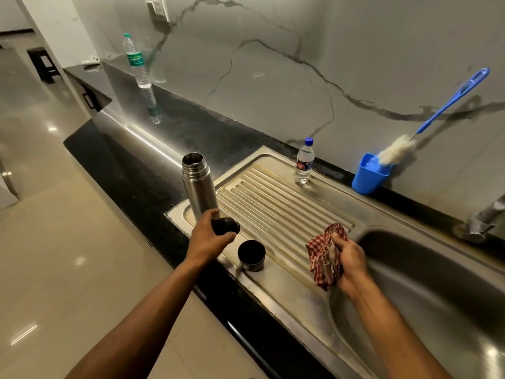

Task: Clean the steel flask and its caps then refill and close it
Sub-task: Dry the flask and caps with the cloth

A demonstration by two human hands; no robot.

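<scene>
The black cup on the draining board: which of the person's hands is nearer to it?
The left. The left hand, gripping a small black cap, is just up and left of the black cup. The right hand holds a checked cloth farther right, by the sink basin.

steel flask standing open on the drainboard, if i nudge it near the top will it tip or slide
The steel flask looks tall and narrow, so a push near its open mouth would likely tip it rather than slide it. It stands at the corner of the ribbed drainboard, so its footing may be uneven. Its smooth metal wall could be slippery if wet.
</scene>
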